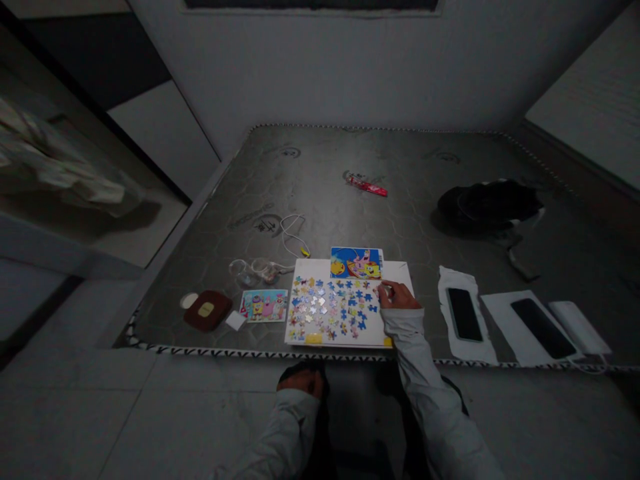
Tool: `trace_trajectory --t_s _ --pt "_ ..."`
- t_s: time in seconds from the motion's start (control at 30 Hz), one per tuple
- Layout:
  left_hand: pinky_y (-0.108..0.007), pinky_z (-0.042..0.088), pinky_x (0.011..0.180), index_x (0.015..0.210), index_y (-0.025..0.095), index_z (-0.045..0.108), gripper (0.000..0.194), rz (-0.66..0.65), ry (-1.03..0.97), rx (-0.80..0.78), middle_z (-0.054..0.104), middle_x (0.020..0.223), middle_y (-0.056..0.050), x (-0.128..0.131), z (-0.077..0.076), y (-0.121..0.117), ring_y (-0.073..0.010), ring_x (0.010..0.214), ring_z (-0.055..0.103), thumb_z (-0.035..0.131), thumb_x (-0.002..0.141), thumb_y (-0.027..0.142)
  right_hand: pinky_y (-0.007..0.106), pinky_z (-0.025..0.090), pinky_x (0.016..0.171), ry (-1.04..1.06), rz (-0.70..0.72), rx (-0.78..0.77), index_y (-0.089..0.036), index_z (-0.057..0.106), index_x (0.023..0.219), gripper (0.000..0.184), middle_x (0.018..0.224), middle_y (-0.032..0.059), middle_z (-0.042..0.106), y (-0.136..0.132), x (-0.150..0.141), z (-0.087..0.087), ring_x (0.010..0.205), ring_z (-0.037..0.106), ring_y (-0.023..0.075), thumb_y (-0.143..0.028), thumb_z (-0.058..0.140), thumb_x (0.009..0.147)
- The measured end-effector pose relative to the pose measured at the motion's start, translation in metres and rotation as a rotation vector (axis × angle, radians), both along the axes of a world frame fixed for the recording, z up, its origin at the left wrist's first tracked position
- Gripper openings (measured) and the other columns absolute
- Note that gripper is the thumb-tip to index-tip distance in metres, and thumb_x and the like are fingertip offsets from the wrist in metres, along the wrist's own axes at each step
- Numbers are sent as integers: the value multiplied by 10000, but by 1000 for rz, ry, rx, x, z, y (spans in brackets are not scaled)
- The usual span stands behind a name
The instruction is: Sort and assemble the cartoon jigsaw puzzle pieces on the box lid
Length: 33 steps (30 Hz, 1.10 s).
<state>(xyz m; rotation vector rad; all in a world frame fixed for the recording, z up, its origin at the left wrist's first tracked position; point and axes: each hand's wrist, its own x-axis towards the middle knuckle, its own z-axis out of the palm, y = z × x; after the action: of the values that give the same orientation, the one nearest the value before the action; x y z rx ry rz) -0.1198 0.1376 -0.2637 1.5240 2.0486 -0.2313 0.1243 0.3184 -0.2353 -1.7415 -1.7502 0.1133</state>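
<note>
Loose jigsaw puzzle pieces [323, 300], mostly blue and yellow, lie spread face up over a white board [400, 268]. At the board's right side is my right hand [400, 295], its thumb and forefinger pinched on a small puzzle piece [380, 291] that the fingers partly cover. A blue cartoon picture card [357, 263] rests on the board's far edge, just beyond that hand. My left hand [301, 383] is curled closed on my knee, below the mat's front edge, with nothing visible in it. Left of the board lies a second cartoon card [264, 306].
Clear plastic cups [253, 270], a white cord [295, 237], a brown case [208, 311] and a white square [235, 321] sit to the left. Phones [465, 315] on white sheets and a white power bank [579, 327] lie right. Farther back are a red packet [367, 185] and a black bag [490, 205].
</note>
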Motion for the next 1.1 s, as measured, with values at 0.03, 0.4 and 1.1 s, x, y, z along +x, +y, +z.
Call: trace_trajectory --t_s 0.03,0.4,1.1 --pt "-270 415 698 862 237 827 398 -1 -2 0 805 978 -43 0 0 0 -186 923 718 494 1033 374 259 362 629 1 -1 0 -191 771 1053 374 876 37 712 0 0 0 753 603 128 -485 548 994" --pt "-272 423 719 901 238 819 399 -1 -3 -26 811 1016 -39 -1 -2 1 -182 945 722 467 1034 370 250 351 589 7 55 -28 -234 827 1077 448 829 28 705 2 6 -13 677 588 104 -573 544 1000" --pt "-263 413 698 882 240 823 405 -13 19 -20 809 977 -37 -1 -5 0 -176 927 722 473 1037 371 312 294 586 20 12 -64 -230 835 884 551 776 75 707 -8 -1 9 623 535 134 -538 414 1064"
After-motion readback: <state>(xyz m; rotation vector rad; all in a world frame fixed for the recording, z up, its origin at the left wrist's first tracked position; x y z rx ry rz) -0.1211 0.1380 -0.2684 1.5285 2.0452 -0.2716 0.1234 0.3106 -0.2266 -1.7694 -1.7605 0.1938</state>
